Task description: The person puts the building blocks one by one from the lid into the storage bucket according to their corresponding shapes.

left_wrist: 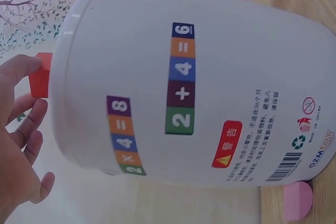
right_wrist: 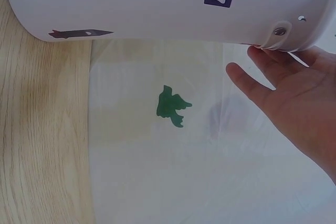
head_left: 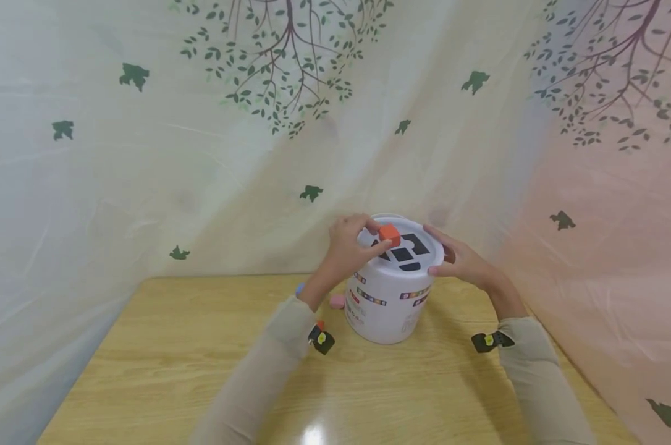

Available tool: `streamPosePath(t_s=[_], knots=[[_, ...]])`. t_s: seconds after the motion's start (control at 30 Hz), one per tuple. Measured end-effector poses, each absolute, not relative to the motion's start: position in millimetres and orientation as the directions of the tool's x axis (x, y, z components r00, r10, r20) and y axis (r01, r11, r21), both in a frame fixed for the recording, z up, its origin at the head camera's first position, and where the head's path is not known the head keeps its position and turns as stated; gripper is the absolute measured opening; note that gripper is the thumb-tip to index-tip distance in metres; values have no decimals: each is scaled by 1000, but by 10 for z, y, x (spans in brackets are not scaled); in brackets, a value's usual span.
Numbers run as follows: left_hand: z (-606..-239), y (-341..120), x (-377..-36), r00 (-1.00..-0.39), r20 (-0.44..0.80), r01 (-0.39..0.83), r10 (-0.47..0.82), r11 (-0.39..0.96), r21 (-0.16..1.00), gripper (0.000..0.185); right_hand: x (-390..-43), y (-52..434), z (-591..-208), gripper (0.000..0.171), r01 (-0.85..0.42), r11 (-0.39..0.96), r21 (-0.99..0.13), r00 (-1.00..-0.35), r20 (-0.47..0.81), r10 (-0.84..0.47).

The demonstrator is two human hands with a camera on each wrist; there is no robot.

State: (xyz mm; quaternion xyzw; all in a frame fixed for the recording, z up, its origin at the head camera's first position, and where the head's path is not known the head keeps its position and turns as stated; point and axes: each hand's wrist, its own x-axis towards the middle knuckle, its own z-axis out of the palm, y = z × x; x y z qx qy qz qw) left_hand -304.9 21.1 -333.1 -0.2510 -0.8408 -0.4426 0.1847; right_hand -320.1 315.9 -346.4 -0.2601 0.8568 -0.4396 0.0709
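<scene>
Holding one orange block (head_left: 389,234) — two hands, one white bucket (head_left: 388,303) (lidded)

Pale curtain (head_left: 146,185) with tree, green leaf prints behind light wooden table (head_left: 174,358); glare on tabletop.

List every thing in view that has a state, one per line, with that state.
white bucket: upright on the table, lid on.
lid: closed, shape holes facing up.
orange block: pinched above the lid, not yet through a hole.
left hand: pinches the orange block.
right hand: fingers straight, resting against the lid's rim.
pink block: lying on the table beside the bucket.
</scene>
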Motion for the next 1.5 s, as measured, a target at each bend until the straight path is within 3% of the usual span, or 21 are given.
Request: streamPosePath(t_s=[0.83,1.5], knots=[[-3322,446,-3045,-861,441,499,253,592,633,31,-3206,3152,-3453,98,-391,490,-779,-850,102,-516],[-3365,479,-3081,-841,460,528,285,620,581,32,-3204,3173,-3462,99,-373,485,-791,-853,86,-515]])
